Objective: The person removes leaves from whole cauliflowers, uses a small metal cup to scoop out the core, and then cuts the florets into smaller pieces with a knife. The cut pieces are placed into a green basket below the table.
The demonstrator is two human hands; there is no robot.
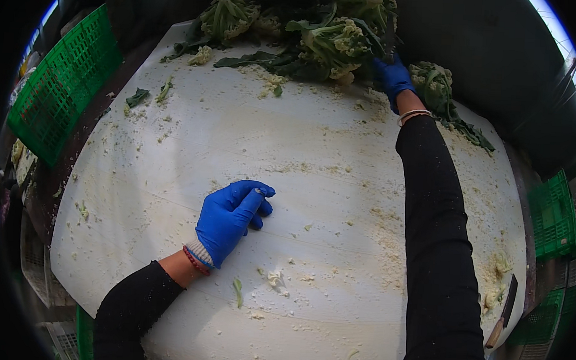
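Note:
My left hand (236,214), in a blue glove over a white knitted cuff, is above the middle of the white board (280,140). Its fingers are bent inward, and no object shows in them. At the far edge my right hand (393,78), also gloved in blue, reaches among the cauliflowers beside a dark, upright blade-like shape; its fingers are hidden. Just left of it lies a cauliflower head (336,45) with leaves. Another cauliflower head (431,82) is to its right, and one more (229,18) sits farther left.
A knife (503,311) with a wooden handle lies at the board's right edge. A green plastic crate (66,85) stands at the left, another green crate (553,216) at the right. Crumbs, leaf bits and small florets are scattered on the board. A dark wall rises behind.

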